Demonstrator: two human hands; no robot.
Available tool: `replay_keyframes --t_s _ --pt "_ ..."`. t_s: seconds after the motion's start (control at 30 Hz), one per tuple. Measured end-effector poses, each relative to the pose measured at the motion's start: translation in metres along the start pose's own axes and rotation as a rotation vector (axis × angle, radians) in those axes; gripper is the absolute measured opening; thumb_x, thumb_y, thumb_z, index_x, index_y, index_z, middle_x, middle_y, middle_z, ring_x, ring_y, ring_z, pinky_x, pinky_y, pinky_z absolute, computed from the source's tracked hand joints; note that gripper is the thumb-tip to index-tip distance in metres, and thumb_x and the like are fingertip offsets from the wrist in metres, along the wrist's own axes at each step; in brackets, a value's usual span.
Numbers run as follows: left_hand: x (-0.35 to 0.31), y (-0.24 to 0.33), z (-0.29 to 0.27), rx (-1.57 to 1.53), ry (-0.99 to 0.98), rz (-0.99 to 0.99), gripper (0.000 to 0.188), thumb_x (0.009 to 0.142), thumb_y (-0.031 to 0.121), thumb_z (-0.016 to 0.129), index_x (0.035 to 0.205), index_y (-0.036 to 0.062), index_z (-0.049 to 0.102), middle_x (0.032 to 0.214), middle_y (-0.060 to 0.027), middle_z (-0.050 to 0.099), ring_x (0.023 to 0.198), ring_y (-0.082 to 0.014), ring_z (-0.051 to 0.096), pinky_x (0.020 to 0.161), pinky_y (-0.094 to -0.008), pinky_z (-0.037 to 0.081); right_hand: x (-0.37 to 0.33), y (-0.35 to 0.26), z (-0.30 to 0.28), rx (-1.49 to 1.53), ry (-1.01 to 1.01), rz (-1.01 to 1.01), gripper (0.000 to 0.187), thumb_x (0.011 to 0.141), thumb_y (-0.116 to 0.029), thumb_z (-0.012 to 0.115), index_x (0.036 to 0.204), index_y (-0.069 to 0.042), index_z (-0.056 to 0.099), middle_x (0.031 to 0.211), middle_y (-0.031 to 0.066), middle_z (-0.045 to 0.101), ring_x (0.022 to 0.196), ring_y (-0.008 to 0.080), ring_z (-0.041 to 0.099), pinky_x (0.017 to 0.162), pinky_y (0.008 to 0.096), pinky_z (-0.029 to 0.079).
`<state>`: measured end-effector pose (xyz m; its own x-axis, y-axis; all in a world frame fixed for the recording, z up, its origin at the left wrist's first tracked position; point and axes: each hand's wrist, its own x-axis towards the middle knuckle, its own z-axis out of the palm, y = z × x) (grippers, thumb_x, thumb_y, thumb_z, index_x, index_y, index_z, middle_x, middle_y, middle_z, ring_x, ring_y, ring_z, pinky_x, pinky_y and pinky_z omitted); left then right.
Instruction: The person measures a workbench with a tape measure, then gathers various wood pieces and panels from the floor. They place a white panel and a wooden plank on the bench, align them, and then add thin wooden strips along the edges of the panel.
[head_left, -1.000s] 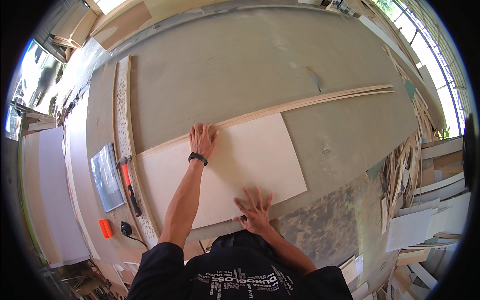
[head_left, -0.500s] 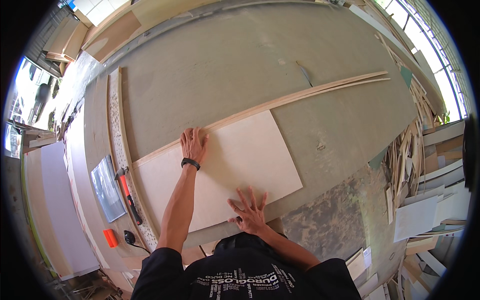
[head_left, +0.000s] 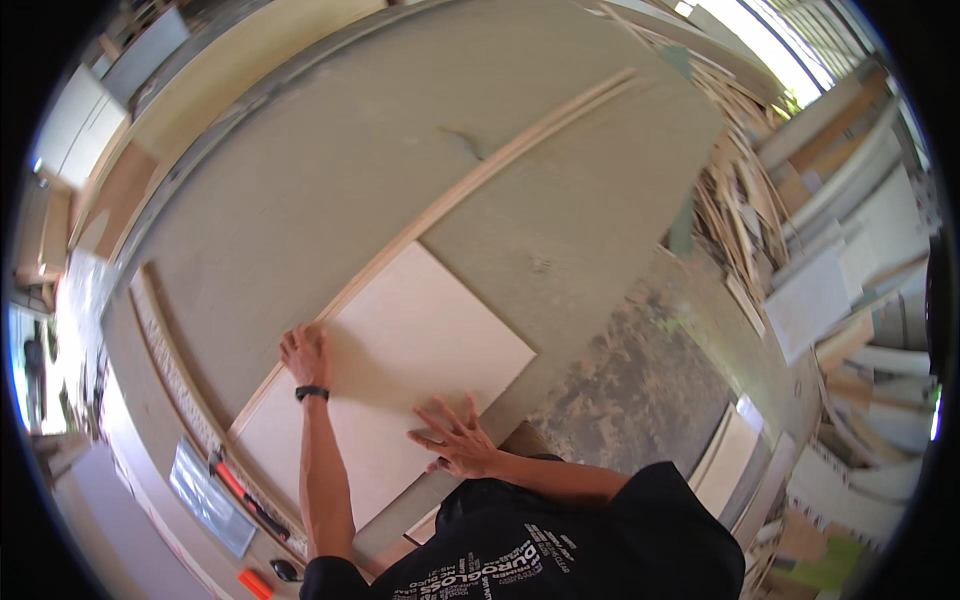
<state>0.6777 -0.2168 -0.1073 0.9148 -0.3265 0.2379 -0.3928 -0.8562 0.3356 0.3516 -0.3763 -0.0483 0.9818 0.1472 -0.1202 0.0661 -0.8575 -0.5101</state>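
A pale rectangular wood panel (head_left: 400, 330) lies flat on the large grey-brown work surface. Along its far edge run long thin wooden strips (head_left: 480, 175), which stretch well past the panel toward the upper right. My left hand (head_left: 305, 355), with a black band at the wrist, is at the panel's far edge. Its fingers bend over the strip and its thumb side rests toward the panel. My right hand (head_left: 460, 443) is spread on the panel near its near edge, fingers apart and holding nothing.
On the left lie a speckled wooden strip (head_left: 178, 370), a red-and-black hammer (head_left: 245, 492), a clear plastic packet (head_left: 210, 500), an orange block (head_left: 255, 583) and a black tape measure (head_left: 285, 570). Wood offcuts (head_left: 740, 180) pile up on the right.
The whole view has turned, so the panel and strips now slant more steeply. Both hands stay in about the same places on the panel. The strips' far ends look closer together.
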Motion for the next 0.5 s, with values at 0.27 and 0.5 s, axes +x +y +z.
replay_keyframes --t_s 0.27,0.5 --pt "-0.014 0.015 -0.004 0.015 -0.078 -0.044 0.046 0.095 0.041 0.058 0.129 0.0114 0.051 0.129 -0.0151 0.051 0.121 -0.0394 0.044 0.101 -0.0555 0.035 -0.022 0.0 0.006 -0.041 0.037 0.009 0.088 0.08 -0.066 0.062 0.154 -0.031 0.033 0.166 0.0066 0.009 0.152 0.0378 -0.002 0.113 0.0738 -0.001" --pt "-0.036 0.019 -0.008 -0.015 -0.105 -0.019 0.047 0.095 0.043 0.058 0.128 0.0105 0.052 0.129 -0.0146 0.051 0.121 -0.038 0.044 0.101 -0.0551 0.034 -0.043 -0.003 0.011 -0.092 0.02 -0.014 0.091 0.081 -0.066 0.062 0.155 -0.023 0.032 0.164 0.0105 0.011 0.152 0.0373 0.004 0.115 0.0686 0.008"
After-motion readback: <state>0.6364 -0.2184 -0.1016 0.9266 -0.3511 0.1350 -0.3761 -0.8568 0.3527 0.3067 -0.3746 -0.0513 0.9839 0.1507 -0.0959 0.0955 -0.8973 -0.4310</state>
